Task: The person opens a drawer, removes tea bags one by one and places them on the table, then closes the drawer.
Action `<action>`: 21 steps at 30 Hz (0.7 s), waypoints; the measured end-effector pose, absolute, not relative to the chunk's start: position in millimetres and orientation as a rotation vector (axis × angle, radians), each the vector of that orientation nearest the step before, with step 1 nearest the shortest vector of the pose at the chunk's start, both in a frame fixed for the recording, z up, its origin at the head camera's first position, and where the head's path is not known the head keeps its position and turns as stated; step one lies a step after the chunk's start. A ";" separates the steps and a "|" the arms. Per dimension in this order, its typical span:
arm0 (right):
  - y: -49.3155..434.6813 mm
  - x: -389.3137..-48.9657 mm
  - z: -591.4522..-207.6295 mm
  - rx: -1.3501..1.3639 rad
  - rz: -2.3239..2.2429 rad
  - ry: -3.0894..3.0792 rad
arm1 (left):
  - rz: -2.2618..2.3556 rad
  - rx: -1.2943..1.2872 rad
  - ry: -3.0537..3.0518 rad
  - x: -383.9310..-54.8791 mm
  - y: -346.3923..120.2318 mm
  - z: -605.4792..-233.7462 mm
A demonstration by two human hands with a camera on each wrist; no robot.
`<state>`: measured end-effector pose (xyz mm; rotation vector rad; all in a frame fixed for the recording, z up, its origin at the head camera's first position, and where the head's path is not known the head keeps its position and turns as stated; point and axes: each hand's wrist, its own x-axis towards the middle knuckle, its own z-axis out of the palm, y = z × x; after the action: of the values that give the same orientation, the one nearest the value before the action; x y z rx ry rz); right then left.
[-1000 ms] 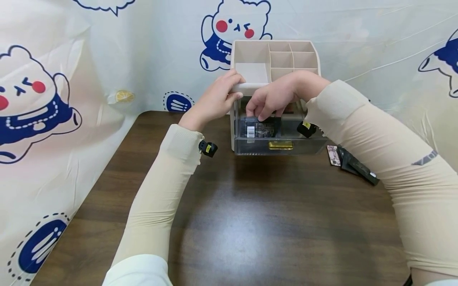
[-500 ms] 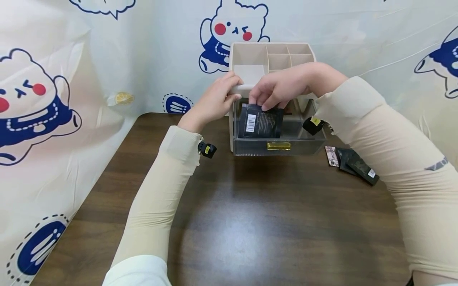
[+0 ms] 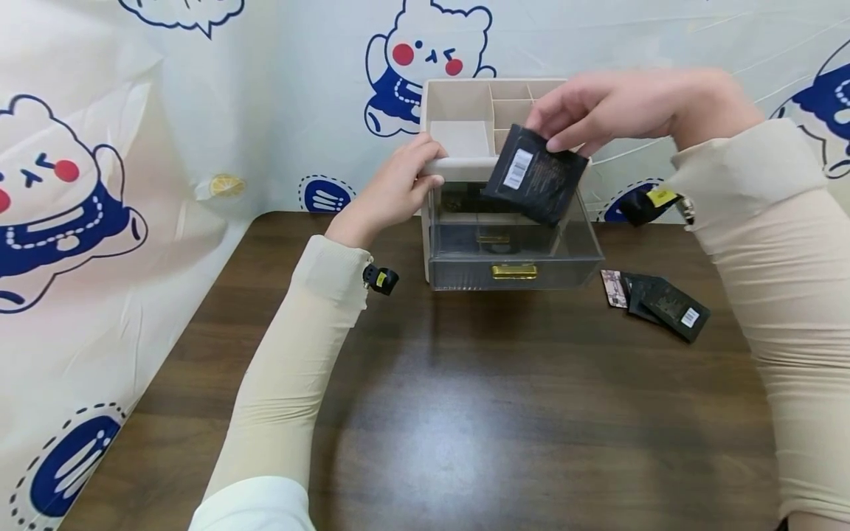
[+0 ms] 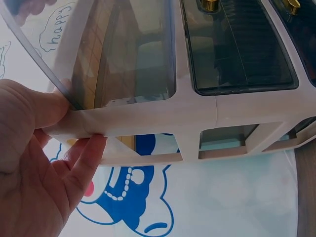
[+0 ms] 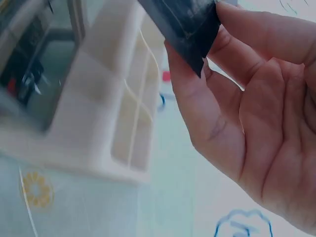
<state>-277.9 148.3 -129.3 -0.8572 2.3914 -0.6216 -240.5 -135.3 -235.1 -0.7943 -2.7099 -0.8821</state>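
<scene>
My right hand (image 3: 614, 110) pinches a flat black sachet (image 3: 538, 173) with a white barcode label. The sachet hangs tilted in front of the top of a cream desktop drawer organizer (image 3: 458, 168). In the right wrist view, thumb and fingers hold the dark sachet (image 5: 185, 29) by its edge. My left hand (image 3: 395, 188) grips the organizer's upper front left corner. The left wrist view shows the thumb on the front and fingers (image 4: 84, 163) on the side frame. A clear smoky drawer (image 3: 465, 274) with a gold handle (image 3: 514, 272) stands pulled out below the sachet.
To the right of the organizer, several black sachets (image 3: 676, 308) lie overlapping on the brown wooden table (image 3: 432, 413), beside a pink patterned card-like piece (image 3: 614, 288). Open compartments (image 3: 511, 113) top the organizer. A printed cloth (image 3: 299, 110) hangs behind.
My right hand has lifted the black sachet out of the open drawer, moving up and to the right. The left hand keeps its grip on the organizer's corner.
</scene>
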 end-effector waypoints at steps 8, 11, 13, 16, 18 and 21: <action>216.4 -287.3 -143.8 -0.766 -0.704 2.519 | -0.868 -0.794 -2.712 -241.2 -135.0 -236.3; 242.2 -289.0 -156.2 -0.738 -0.791 2.502 | -0.870 -0.790 -2.718 -241.5 -134.4 -236.7; 258.4 -289.8 -165.5 -0.730 -0.857 2.467 | -0.876 -0.790 -2.719 -241.5 -134.2 -236.7; 281.5 -290.4 -181.1 -0.720 -0.934 2.419 | -0.883 -0.795 -2.715 -241.6 -134.4 -236.6; 295.2 -291.1 -193.0 -0.706 -0.982 2.391 | -0.887 -0.800 -2.709 -241.7 -134.9 -236.4; 313.8 -290.8 -212.6 -0.637 -1.024 2.377 | -0.886 -0.793 -2.707 -241.3 -135.9 -235.9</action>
<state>-290.8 313.8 -212.6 -0.6371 2.3769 -1.0239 -241.3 -135.9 -235.9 -0.7927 -2.7065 -0.8858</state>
